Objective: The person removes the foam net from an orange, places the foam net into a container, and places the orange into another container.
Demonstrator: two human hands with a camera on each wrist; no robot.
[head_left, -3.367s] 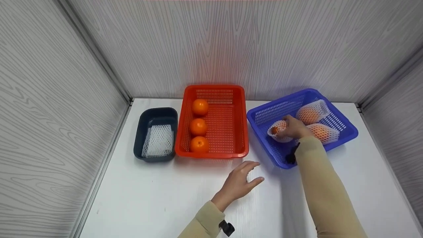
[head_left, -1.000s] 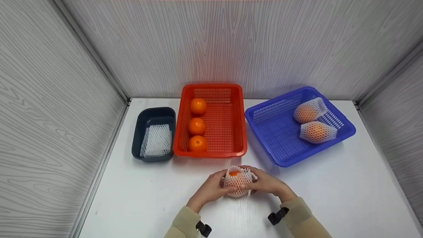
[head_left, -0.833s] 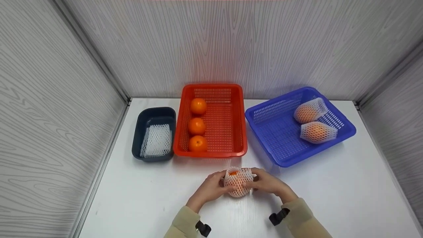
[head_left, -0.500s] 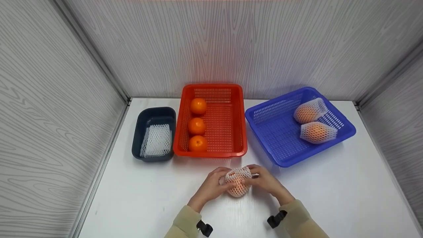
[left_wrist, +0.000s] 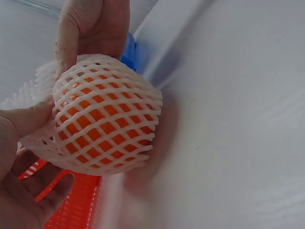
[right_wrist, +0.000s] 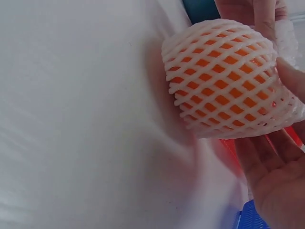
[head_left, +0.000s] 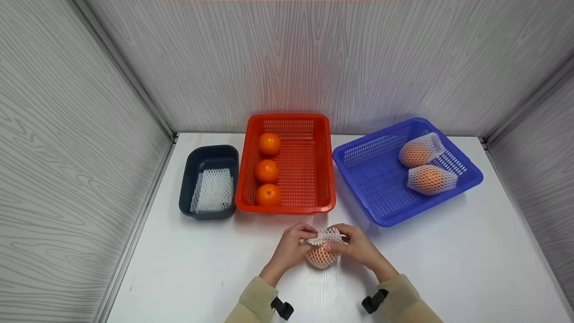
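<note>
An orange in a white foam net sleeve [head_left: 322, 257] stands on the white table in front of the red basket, held between both hands. My left hand [head_left: 289, 249] pinches the sleeve's upper rim from the left. From the right, my right hand [head_left: 360, 248] pinches the same rim, thumb on the near side. The net's loose end is gathered over the fruit's top and covers it. In the left wrist view, orange peel shows through the mesh of the sleeve [left_wrist: 107, 121]. The right wrist view shows the netted orange [right_wrist: 221, 83] from the other side.
The red basket [head_left: 331, 179] holds 3 bare oranges [head_left: 268, 172] along its left side. A dark bin [head_left: 184, 197] with folded foam nets [head_left: 214, 190] stands left of it. The blue basket [head_left: 381, 220] at right holds two netted oranges [head_left: 432, 180]. Panels enclose the table.
The right hand took the netted orange from the blue basket to the table's middle, where both hands now hold it. The sleeve's opening, showing orange earlier, has been drawn together over the top.
</note>
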